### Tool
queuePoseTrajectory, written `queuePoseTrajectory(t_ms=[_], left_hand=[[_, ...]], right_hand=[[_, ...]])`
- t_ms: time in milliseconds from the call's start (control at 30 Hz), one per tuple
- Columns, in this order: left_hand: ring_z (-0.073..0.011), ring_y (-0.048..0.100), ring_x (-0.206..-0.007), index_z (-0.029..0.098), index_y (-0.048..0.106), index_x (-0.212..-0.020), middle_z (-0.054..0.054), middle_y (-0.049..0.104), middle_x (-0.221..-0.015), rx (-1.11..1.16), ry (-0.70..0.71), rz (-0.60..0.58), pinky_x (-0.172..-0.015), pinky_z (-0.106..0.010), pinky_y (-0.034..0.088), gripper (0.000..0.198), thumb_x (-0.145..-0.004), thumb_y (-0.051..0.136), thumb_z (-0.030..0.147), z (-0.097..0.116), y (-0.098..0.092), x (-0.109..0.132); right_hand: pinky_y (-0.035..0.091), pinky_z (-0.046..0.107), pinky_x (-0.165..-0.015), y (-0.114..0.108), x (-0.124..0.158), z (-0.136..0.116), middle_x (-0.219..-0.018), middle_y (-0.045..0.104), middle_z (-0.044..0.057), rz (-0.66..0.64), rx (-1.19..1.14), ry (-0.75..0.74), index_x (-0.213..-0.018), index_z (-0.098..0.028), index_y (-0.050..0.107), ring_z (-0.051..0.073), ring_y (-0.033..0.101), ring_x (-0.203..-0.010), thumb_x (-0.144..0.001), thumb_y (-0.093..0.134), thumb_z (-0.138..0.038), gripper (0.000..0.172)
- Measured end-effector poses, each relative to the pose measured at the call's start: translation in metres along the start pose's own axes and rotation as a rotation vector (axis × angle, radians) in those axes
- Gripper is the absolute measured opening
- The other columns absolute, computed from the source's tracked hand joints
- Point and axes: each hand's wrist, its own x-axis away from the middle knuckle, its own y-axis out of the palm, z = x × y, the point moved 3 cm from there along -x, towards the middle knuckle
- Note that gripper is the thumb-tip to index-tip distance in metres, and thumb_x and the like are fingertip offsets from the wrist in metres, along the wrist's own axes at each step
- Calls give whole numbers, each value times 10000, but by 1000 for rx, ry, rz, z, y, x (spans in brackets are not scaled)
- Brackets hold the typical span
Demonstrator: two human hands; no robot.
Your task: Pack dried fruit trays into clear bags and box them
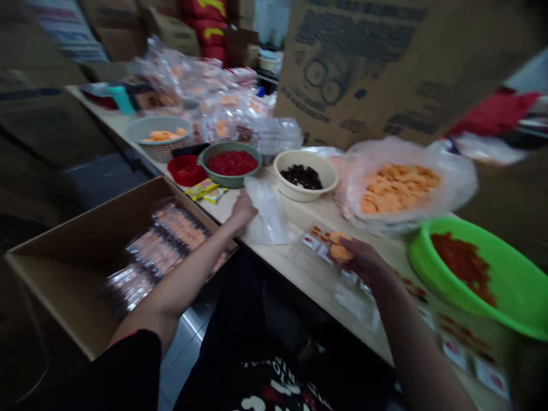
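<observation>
My left hand [244, 211] is closed at the table's front edge. Its curled fingers touch the left side of a pile of clear plastic bags [269, 214]; what they hold is hidden. Over the table to the right, my right hand [363, 260] grips several flat orange snack pieces [340, 248] between thumb and fingers. Beneath them lie small white packets with red marks [310, 242] and little orange-brown bits, arranged in rows. Behind the bags stands a cream bowl [327, 184] of dark pieces.
A cardboard box [85, 228] on the left holds packed clear packages [158, 251]. Along the table stand a green bowl [233, 181] of red pieces, a red bowl [175, 174], a large bag of orange snacks [398, 191] and a bright green basin [518, 279]. A big carton [363, 74] rises behind.
</observation>
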Motion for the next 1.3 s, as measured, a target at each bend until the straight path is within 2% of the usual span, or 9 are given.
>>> queuePoseTrajectory(t_ms=[100, 200, 300, 433, 667, 867, 1100, 1200, 1300], left_hand=[[-432, 333, -1380, 62, 235, -1515, -270, 364, -1479, -141, 170, 61, -1117, -646, 272, 953, -707, 736, -9, 15, 8, 22], [-289, 570, -1143, 115, 448, -1422, -166, 562, -1302, 40, 396, -218, -996, -462, 467, 676, -809, 726, 177, 47, 47, 54], [-157, 630, -776, 124, 646, -1129, -75, 679, -994, 397, 342, -648, -707, -280, 514, 378, -810, 732, 306, 72, 99, 79], [-95, 544, -561, 134, 624, -778, 15, 620, -654, 634, 132, -743, -557, -210, 425, 203, -736, 756, 282, 86, 132, 83], [-79, 500, -506, 173, 579, -858, 66, 572, -594, 746, -68, -543, -507, -180, 359, 279, -654, 763, 223, 71, 94, 75], [-100, 475, -541, 172, 629, -840, 42, 557, -623, 365, 191, -598, -521, -213, 342, 201, -781, 702, 349, 44, 74, 95], [-197, 561, -925, 221, 741, -997, -62, 560, -984, -80, 710, -435, -834, -327, 476, 176, -909, 597, 272, 43, 70, 113], [-231, 546, -1028, 246, 718, -1070, -74, 563, -1098, -187, 869, -506, -904, -372, 476, 203, -932, 572, 279, 43, 69, 119], [-225, 569, -1006, 209, 687, -996, -64, 563, -1072, -250, 820, -568, -863, -345, 499, 154, -912, 612, 314, 40, 74, 122]], right_hand=[[344, 212, -419, 8, 5, 10, -731, 636, 31, 6, -142, 65, -925, -194, 685, 139, 537, -569, -804, 667, -508, 337], [397, 215, -507, 14, 4, 9, -787, 624, 15, -71, -141, -15, -936, -195, 684, 135, 527, -656, -762, 719, -496, 349], [431, 236, -576, 17, 4, 7, -856, 639, 18, -142, -158, -87, -966, -205, 670, 153, 546, -741, -754, 724, -478, 351], [484, 282, -736, 14, 7, 5, -1008, 667, 31, -164, -259, -169, -995, -214, 654, 182, 579, -899, -680, 770, -360, 366], [432, 252, -550, 4, 15, 21, -794, 611, 5, 1, -293, -87, -858, -205, 594, 137, 540, -647, -709, 758, -533, 395], [187, 248, -408, 3, 32, 17, -540, 361, -61, -8, -24, 14, -715, -218, 506, 86, 273, -441, -821, 559, -739, 534], [291, 284, -521, 23, 21, 4, -555, 497, 48, -70, 843, 80, -537, -197, 520, 156, 478, -568, -877, 442, -738, 643], [320, 302, -570, 18, 20, 7, -613, 570, 83, 17, 821, 47, -566, -204, 568, 192, 530, -633, -919, 436, -598, 546], [347, 302, -606, 6, 28, 13, -709, 631, 72, 135, 639, -42, -705, -212, 642, 204, 550, -680, -849, 525, -391, 258]])
